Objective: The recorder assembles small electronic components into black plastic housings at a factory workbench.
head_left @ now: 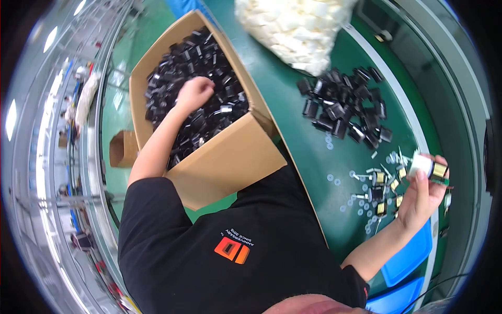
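Over the open cardboard box (230, 162), my left hand (196, 93) is closed, its fingers curled down among small glossy black plastic parts (188, 60). Whatever those fingers grip is hidden. My right hand (421, 196), at the far right above the green table, grips a small part with a white end and a black-and-gold body (431, 168). Just left of that hand lie several small assemblies (380, 179) with gold labels and thin white stems. Small clear rings (337, 182) are scattered around them.
A loose pile of black parts (334, 111) lies on the green table (319, 209). Behind it stands a large clear bag of white pieces (298, 31). Blue trays (410, 256) are at the lower right. Beside the big box is a smaller cardboard box (123, 149).
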`<move>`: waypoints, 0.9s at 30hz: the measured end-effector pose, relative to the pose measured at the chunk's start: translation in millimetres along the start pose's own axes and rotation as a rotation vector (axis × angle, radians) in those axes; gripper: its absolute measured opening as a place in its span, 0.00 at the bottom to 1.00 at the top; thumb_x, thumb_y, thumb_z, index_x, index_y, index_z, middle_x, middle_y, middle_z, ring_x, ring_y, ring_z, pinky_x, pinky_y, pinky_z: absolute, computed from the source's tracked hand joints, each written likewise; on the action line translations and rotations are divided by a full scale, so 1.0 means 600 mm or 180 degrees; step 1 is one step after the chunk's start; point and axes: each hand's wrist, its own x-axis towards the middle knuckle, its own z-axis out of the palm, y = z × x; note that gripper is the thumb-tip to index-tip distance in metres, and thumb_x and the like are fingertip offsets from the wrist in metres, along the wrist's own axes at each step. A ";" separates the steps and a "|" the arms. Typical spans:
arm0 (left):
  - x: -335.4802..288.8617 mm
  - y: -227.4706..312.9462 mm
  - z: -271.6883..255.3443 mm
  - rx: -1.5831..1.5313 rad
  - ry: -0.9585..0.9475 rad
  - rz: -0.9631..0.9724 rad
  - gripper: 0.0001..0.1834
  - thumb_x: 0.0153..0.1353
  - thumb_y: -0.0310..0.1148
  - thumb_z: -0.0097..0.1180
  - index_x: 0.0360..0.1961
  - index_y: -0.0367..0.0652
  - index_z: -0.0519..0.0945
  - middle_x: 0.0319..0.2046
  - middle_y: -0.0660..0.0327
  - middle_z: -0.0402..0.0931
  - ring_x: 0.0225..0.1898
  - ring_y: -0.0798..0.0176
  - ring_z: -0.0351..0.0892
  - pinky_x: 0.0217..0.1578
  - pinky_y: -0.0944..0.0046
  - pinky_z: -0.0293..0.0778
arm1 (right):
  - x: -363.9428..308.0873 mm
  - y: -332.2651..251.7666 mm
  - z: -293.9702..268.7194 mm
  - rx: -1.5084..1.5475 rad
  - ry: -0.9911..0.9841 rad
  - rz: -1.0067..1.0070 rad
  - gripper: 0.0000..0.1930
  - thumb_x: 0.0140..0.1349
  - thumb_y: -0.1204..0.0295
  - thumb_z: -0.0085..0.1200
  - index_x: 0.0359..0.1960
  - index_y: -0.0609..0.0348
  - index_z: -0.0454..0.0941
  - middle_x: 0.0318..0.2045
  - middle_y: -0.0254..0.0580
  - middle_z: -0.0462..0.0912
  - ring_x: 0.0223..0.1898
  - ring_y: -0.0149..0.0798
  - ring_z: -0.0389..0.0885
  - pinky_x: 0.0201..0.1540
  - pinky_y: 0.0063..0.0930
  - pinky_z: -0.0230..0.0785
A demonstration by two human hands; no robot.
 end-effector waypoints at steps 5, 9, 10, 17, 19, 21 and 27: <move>-0.012 -0.021 0.056 0.0539 -0.0639 -0.0197 0.17 0.52 0.42 0.62 0.39 0.42 0.82 0.39 0.52 0.77 0.42 0.50 0.80 0.43 0.55 0.77 | -0.005 0.022 0.026 -0.0080 0.0134 0.0252 0.22 0.59 0.80 0.56 0.56 0.57 0.68 0.48 0.48 0.77 0.43 0.34 0.77 0.38 0.21 0.70; 0.000 -0.004 0.056 0.1569 -0.1057 -0.0549 0.21 0.52 0.48 0.62 0.39 0.43 0.81 0.40 0.53 0.77 0.42 0.50 0.80 0.42 0.52 0.77 | -0.004 0.032 0.025 -0.0056 -0.0037 0.0203 0.22 0.61 0.80 0.55 0.57 0.59 0.68 0.49 0.48 0.77 0.44 0.34 0.77 0.41 0.23 0.72; -0.003 -0.008 0.060 0.1580 -0.0927 -0.0429 0.20 0.51 0.48 0.64 0.37 0.43 0.80 0.39 0.53 0.78 0.42 0.51 0.80 0.42 0.52 0.77 | -0.005 0.030 0.026 -0.0079 -0.0024 0.0189 0.22 0.61 0.80 0.55 0.57 0.59 0.68 0.49 0.48 0.77 0.44 0.34 0.77 0.41 0.23 0.72; -0.009 0.014 0.019 -0.0100 -0.0235 -0.0420 0.14 0.49 0.33 0.65 0.29 0.37 0.74 0.34 0.52 0.78 0.34 0.54 0.80 0.37 0.58 0.76 | -0.002 0.018 0.026 -0.0051 0.0156 0.0148 0.23 0.57 0.78 0.59 0.55 0.60 0.68 0.48 0.48 0.76 0.45 0.36 0.77 0.39 0.22 0.72; -0.020 0.069 -0.018 -0.0309 0.0313 0.0054 0.14 0.49 0.27 0.65 0.25 0.36 0.69 0.35 0.53 0.80 0.29 0.60 0.79 0.31 0.65 0.75 | -0.001 0.017 0.027 0.0101 0.0023 0.0163 0.23 0.56 0.78 0.60 0.54 0.60 0.69 0.47 0.46 0.76 0.45 0.36 0.77 0.40 0.23 0.72; -0.032 0.135 -0.058 -0.0394 0.0683 0.0571 0.12 0.49 0.24 0.64 0.27 0.37 0.71 0.35 0.55 0.80 0.30 0.63 0.80 0.30 0.67 0.75 | -0.002 0.015 0.033 0.0140 0.0060 0.0182 0.23 0.55 0.78 0.60 0.54 0.61 0.69 0.46 0.45 0.75 0.44 0.36 0.77 0.41 0.23 0.72; -0.040 0.296 -0.105 -0.0505 0.0769 0.1638 0.24 0.46 0.24 0.70 0.46 0.38 0.77 0.36 0.59 0.81 0.34 0.65 0.81 0.33 0.69 0.78 | -0.015 0.011 0.060 0.0405 -0.0028 0.0430 0.24 0.52 0.82 0.60 0.53 0.61 0.69 0.43 0.44 0.76 0.42 0.35 0.78 0.40 0.23 0.74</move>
